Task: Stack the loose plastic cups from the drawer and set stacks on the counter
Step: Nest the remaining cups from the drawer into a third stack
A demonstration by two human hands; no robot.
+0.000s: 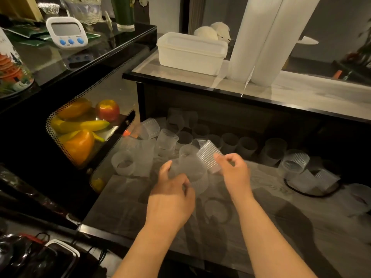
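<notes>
Several loose clear ribbed plastic cups [167,138] lie scattered across the open drawer [301,223], some upright, some on their sides. My left hand [172,194] grips one clear cup [195,177] low over the drawer's middle. Just to its right, my right hand [233,170] pinches a second ribbed cup [208,155], tilted with its base pointing up and left. The two held cups almost touch. Two tall stacks of cups [265,39] stand on the counter [301,91] behind the drawer.
A white lidded plastic box [190,53] sits on the counter left of the stacks. A black cabinet with fake fruit [80,129] behind a perforated window borders the drawer's left side. A white timer [67,33] stands on its glossy top. More cups [295,163] lie at the drawer's right.
</notes>
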